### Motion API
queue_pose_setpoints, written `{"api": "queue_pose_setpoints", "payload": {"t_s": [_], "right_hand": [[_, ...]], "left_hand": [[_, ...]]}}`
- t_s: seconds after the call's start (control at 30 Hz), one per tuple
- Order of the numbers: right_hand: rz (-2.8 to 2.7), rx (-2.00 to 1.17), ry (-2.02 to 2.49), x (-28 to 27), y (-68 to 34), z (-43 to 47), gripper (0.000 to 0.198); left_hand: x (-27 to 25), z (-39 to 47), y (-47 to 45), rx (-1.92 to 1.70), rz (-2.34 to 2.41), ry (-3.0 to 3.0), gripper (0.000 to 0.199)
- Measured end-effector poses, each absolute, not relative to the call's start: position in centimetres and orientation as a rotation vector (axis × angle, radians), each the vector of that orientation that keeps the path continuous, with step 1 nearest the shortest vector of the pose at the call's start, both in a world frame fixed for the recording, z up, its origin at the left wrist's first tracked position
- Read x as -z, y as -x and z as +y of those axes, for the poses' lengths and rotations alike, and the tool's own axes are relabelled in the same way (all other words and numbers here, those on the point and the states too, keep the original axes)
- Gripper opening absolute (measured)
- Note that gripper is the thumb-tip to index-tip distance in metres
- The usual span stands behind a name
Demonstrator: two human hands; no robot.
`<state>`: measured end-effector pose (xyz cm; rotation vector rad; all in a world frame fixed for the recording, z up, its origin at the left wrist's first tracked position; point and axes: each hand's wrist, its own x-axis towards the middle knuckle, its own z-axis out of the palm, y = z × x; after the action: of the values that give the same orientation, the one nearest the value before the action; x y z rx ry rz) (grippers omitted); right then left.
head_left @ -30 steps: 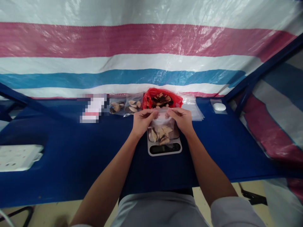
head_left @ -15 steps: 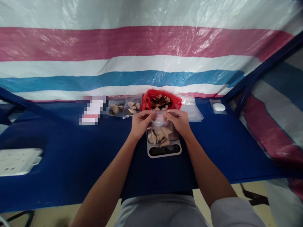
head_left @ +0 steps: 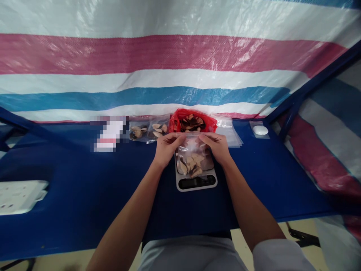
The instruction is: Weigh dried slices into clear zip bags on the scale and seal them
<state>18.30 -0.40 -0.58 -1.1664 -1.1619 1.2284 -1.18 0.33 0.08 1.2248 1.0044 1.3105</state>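
Note:
A clear zip bag (head_left: 193, 152) with several pale, curved dried pieces (head_left: 192, 164) in its lower part is stretched between my hands. My left hand (head_left: 168, 148) pinches the left end of its top edge between thumb and fingers. At the right end, my right hand (head_left: 216, 145) pinches the same edge. Beneath the bag is a white kitchen scale (head_left: 196, 188) with a dark display strip. Just beyond my fingers lies an open red plastic bag (head_left: 174, 122) full of more dried pieces, dark on one side and pale on the other.
Left of the red bag lie two filled clear bags (head_left: 138, 131). Flat clear bags (head_left: 232, 137) lie to its right, and farther right a white oval object (head_left: 260, 130) on a small bag. A white power strip (head_left: 22, 195) is at the left. Striped sheeting (head_left: 158, 52) hangs behind the table.
My right hand has shifted slightly right along the bag's top edge, so my hands are a little farther apart. The bag's mouth looks more stretched and flatter.

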Motion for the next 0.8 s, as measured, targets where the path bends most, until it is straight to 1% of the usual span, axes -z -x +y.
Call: {"api": "queue_pose_setpoints", "payload": {"t_s": [0.17, 0.4, 0.5, 0.7, 0.8], "right_hand": [[-1.155, -1.271, 1.206, 0.3, -18.4, -0.7, 0.041], [-1.142, -1.201, 1.221, 0.3, -18.6, -0.7, 0.039], [-1.143, -1.179, 1.213, 0.2, -18.4, -0.7, 0.040], [-1.121, -1.298, 1.260, -0.3, -18.3, -1.4, 0.047], [-1.222, -1.336, 1.175, -0.5, -18.3, -1.8, 0.046]], "left_hand": [[-0.4, 0.0, 0.8, -1.297, 0.995, -1.220, 0.032], [0.5, 0.6, 1.4, -1.309, 0.994, -1.279, 0.032], [0.5, 0.7, 1.9, -1.281, 1.033, -1.313, 0.036], [-0.6, 0.3, 2.3, -1.320, 1.047, -1.384, 0.039], [-1.3, 0.0, 2.7, -1.381, 1.073, -1.414, 0.037]]}}
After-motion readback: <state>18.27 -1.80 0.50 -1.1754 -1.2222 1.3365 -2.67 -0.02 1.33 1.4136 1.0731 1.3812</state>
